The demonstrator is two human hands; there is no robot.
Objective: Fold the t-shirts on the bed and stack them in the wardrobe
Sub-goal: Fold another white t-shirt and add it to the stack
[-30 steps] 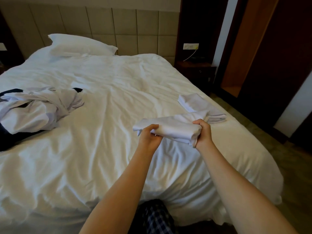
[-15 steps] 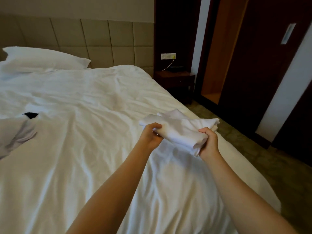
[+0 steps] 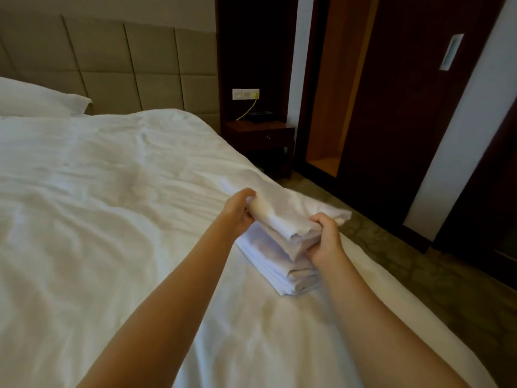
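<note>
A folded white t-shirt (image 3: 288, 214) is held just above a stack of folded white t-shirts (image 3: 279, 271) near the right edge of the bed (image 3: 112, 205). My left hand (image 3: 237, 211) grips its left end with curled fingers. Its near right corner is gripped by my right hand (image 3: 324, 238). The held shirt overlaps the stack's far part and hides it. The open wardrobe (image 3: 330, 88) with a wooden interior stands past the bed on the right.
A dark nightstand (image 3: 260, 138) sits between bed and wardrobe, with a wall socket and cable above it. A pillow (image 3: 36, 99) lies at the padded headboard. Patterned carpet (image 3: 419, 275) runs along the bed's right side. Dark wardrobe doors line the right.
My view turned right, so the unfolded clothes at the left left the frame. Both hands carried the folded t-shirt to the right, over the stack at the bed's edge.
</note>
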